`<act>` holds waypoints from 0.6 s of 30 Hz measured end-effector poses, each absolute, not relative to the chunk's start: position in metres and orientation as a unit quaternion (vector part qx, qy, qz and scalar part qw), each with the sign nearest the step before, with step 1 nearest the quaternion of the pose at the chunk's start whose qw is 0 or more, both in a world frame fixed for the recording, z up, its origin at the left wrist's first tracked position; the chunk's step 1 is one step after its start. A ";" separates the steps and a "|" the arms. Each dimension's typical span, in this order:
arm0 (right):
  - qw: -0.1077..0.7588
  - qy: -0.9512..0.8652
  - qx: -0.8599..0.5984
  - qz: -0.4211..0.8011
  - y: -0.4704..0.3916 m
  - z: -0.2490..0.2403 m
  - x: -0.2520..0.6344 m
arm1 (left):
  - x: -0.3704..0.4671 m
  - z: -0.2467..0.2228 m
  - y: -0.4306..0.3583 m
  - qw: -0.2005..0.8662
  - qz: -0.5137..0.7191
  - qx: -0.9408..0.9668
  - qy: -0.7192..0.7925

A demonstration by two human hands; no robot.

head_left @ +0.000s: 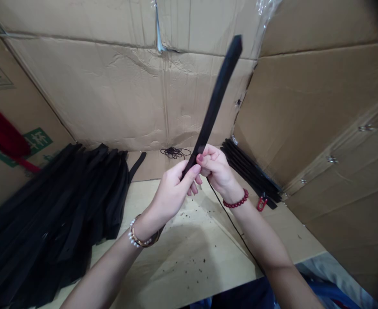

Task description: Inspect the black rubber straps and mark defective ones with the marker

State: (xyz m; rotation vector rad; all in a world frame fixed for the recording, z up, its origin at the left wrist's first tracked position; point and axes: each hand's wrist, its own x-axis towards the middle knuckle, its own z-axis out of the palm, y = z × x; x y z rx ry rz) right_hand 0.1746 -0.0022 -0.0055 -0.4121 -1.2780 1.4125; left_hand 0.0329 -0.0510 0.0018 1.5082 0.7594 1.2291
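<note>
Brown cardboard [111, 94] walls the work area along the back, left and right, its panels meeting at folded, creased edges. From where I stand, the pale, smooth tabletop [167, 262] shows between the hands and its near edge, with small dark crumbs scattered over it. Room on the left is taken up by a large heap of flat black strips [63, 219], which reaches to the back panel. On the right, a narrow stack of black strips [251, 174] lies against the side panel, a small red clip-like piece [261, 203] beside it. A loose tangle of thin black cord [176, 152] lies at the back, between the two.

The item under handling, a long, flat, matt black strip [219, 94], is above the middle of the tabletop, tilted with its upper end towards the right. That end is cut to an angled tip; the long edges look straight and roughly parallel. Its lower end is hidden by the fingers.

The left hand [174, 186] is closed around the lower part, thumb on top. The right hand [219, 169] has its thumb and fingers drawn together at the strip's edge. A thin black cord line [232, 221] runs from below the right hand towards the near edge; I cannot tell whether it joins the strip.
</note>
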 end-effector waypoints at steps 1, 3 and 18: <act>0.563 -0.537 -0.174 0.604 -0.001 -0.006 0.174 | 0.032 0.003 -0.051 0.519 0.502 0.622 0.303; 0.557 -0.531 -0.160 0.617 0.000 -0.009 0.175 | 0.027 0.005 -0.050 0.586 0.474 0.604 0.260; 0.558 -0.529 -0.198 0.607 0.011 -0.012 0.180 | 0.025 0.007 -0.043 0.508 0.518 0.607 0.324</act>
